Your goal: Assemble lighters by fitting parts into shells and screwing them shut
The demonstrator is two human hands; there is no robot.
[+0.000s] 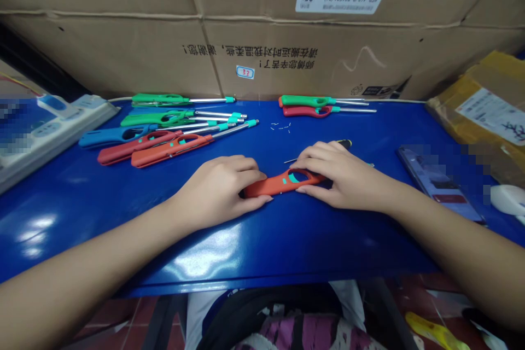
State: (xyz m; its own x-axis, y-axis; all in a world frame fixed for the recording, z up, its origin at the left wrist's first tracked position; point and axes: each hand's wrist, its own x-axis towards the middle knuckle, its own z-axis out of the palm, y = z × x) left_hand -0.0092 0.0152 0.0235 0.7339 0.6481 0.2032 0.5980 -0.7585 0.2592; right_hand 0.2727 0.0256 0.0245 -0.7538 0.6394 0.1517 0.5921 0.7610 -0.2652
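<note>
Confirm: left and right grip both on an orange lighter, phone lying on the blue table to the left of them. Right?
Not quite: the phone lies on the blue table to the right of them. The head view shows it. Left grip and right grip are both on an orange lighter.

Left hand (223, 186), right hand (340, 175): bare. Forearms (102, 246): bare, slender. Patterned purple-and-black cloth garment with pale patches (299, 333): at the lap. Plain black cloth (229, 314): adjoining, folded. Whitish fabric (199, 311): both outer sides.
</note>
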